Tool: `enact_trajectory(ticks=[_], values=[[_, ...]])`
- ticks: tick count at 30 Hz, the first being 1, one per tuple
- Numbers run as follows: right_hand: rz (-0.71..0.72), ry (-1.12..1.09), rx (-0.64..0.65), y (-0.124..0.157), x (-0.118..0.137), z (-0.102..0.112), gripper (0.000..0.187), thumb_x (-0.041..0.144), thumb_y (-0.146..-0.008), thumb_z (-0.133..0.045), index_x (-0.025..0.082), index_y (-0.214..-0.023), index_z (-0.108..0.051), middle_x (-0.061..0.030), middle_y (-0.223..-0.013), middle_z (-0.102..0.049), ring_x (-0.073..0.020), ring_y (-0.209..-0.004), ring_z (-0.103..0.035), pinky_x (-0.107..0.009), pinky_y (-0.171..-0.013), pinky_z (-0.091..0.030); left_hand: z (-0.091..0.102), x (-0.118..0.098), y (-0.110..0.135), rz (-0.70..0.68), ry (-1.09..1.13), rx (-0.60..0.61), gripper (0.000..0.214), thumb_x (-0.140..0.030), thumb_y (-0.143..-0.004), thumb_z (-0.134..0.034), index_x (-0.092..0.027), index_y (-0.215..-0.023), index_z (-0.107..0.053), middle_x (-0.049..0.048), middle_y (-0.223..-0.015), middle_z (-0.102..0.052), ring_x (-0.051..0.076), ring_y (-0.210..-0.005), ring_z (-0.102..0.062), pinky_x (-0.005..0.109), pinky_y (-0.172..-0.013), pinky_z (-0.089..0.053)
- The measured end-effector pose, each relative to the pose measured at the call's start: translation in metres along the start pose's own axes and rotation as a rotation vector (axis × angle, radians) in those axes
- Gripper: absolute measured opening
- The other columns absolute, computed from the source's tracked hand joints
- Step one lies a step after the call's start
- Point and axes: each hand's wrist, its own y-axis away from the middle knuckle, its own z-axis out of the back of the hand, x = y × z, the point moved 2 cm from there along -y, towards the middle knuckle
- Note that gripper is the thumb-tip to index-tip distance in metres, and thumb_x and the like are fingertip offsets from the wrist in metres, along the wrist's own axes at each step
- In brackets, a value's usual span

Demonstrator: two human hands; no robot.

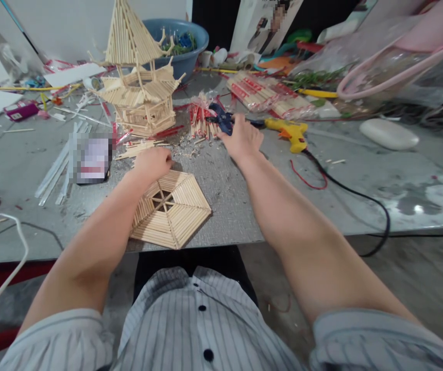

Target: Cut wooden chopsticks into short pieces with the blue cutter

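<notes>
My right hand (244,138) reaches forward over the table, its fingers closed around dark blue pliers (223,119). Just right of it lies a yellow glue gun (291,133) with a black cord. My left hand (154,161) rests with curled fingers by a small pile of loose bamboo sticks (141,148); whether it holds something is hidden. Below it, a flat six-sided panel of sticks (188,219) with a spoked opening lies near the table's front edge, partly covered by my left forearm. A bundle of red-tipped sticks (201,122) sits beside the pliers.
A stick-built pagoda (144,95) stands behind my left hand, before a blue basin (198,41). Clear glue sticks (61,167) and a phone (94,159) lie at left. Packaged sticks (252,91), a white oval object (389,134) and a pink basket (407,62) are at right.
</notes>
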Motion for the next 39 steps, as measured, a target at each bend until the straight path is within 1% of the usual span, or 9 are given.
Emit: enact_trajectory(ticks=[4,8,11,14,17,26,31,36,39], values=[[0.065,0.061,0.005,0.003,0.006,-0.001,0.038,0.027,-0.088,-0.055,0.017,-0.125,-0.058,-0.0193,-0.127,-0.057,-0.0342,-0.111,-0.055,-0.049,-0.087,-0.043,0.000,0.003,-0.002,0.015,0.020,-0.005,0.034,-0.038,-0.088,-0.046,-0.021,-0.105,-0.070,0.0086,-0.110,-0.071,0.025,-0.102,-0.064,0.034,-0.084,-0.049],[0.293,0.144,-0.017,0.007,0.020,0.000,0.038,0.017,-0.092,-0.037,0.017,-0.115,-0.067,-0.0146,-0.128,-0.058,-0.0328,-0.122,-0.047,-0.046,-0.095,-0.038,0.000,0.002,-0.001,0.022,0.040,0.008,0.034,-0.038,-0.088,-0.046,-0.021,-0.105,-0.070,0.0097,-0.111,-0.071,0.026,-0.103,-0.064,0.035,-0.085,-0.049],[0.454,0.184,0.085,0.013,0.029,-0.009,0.041,0.021,-0.093,-0.034,0.015,-0.117,-0.067,-0.0146,-0.125,-0.063,-0.0330,-0.119,-0.048,-0.047,-0.094,-0.036,0.000,0.001,0.000,0.021,0.044,0.013,0.034,-0.037,-0.088,-0.046,-0.020,-0.105,-0.070,0.0109,-0.112,-0.070,0.028,-0.105,-0.064,0.037,-0.085,-0.049],[0.508,0.218,0.163,0.019,0.033,-0.019,0.044,0.031,-0.095,-0.034,0.016,-0.121,-0.066,-0.0150,-0.127,-0.063,-0.0343,-0.118,-0.048,-0.051,-0.094,-0.034,0.000,0.001,0.000,0.014,0.048,0.004,0.034,-0.037,-0.088,-0.046,-0.020,-0.105,-0.070,0.0107,-0.113,-0.070,0.029,-0.105,-0.064,0.038,-0.085,-0.049],[0.519,0.193,0.183,0.023,0.035,-0.021,0.047,0.036,-0.097,-0.029,0.018,-0.121,-0.066,-0.0128,-0.129,-0.062,-0.0322,-0.119,-0.048,-0.053,-0.096,-0.030,-0.001,0.001,0.000,0.004,0.049,-0.004,0.034,-0.036,-0.088,-0.046,-0.020,-0.105,-0.069,0.0115,-0.112,-0.071,0.030,-0.105,-0.065,0.039,-0.085,-0.049],[0.502,0.161,0.208,0.025,0.045,-0.007,0.041,0.030,-0.093,-0.036,0.016,-0.101,-0.074,-0.0142,-0.103,-0.072,-0.0291,-0.101,-0.059,-0.044,-0.093,-0.033,0.003,0.001,0.002,0.009,0.017,0.014,0.037,-0.039,-0.089,-0.045,-0.020,-0.108,-0.070,0.0122,-0.112,-0.071,0.029,-0.105,-0.064,0.037,-0.084,-0.049],[0.433,0.171,0.153,0.023,0.039,-0.013,0.039,0.027,-0.091,-0.039,0.018,-0.114,-0.070,-0.0145,-0.115,-0.069,-0.0318,-0.107,-0.057,-0.045,-0.089,-0.037,0.001,0.001,0.001,0.022,0.012,0.014,0.036,-0.038,-0.089,-0.045,-0.021,-0.108,-0.070,0.0113,-0.112,-0.071,0.028,-0.106,-0.064,0.037,-0.085,-0.049],[0.451,0.198,0.185,0.024,0.040,-0.012,0.037,0.020,-0.091,-0.038,0.017,-0.101,-0.073,-0.0147,-0.107,-0.070,-0.0311,-0.104,-0.059,-0.047,-0.091,-0.037,0.001,0.002,-0.001,0.006,0.030,0.007,0.036,-0.038,-0.088,-0.045,-0.020,-0.108,-0.070,0.0128,-0.113,-0.070,0.030,-0.106,-0.064,0.039,-0.085,-0.050],[0.331,0.156,0.111,0.022,0.036,-0.003,0.035,0.028,-0.091,-0.042,0.015,-0.105,-0.071,-0.0170,-0.111,-0.069,-0.0326,-0.106,-0.058,-0.047,-0.089,-0.041,0.001,0.002,0.000,0.005,0.029,0.008,0.037,-0.038,-0.089,-0.045,-0.020,-0.108,-0.070,0.0133,-0.113,-0.070,0.030,-0.107,-0.064,0.039,-0.085,-0.050]])
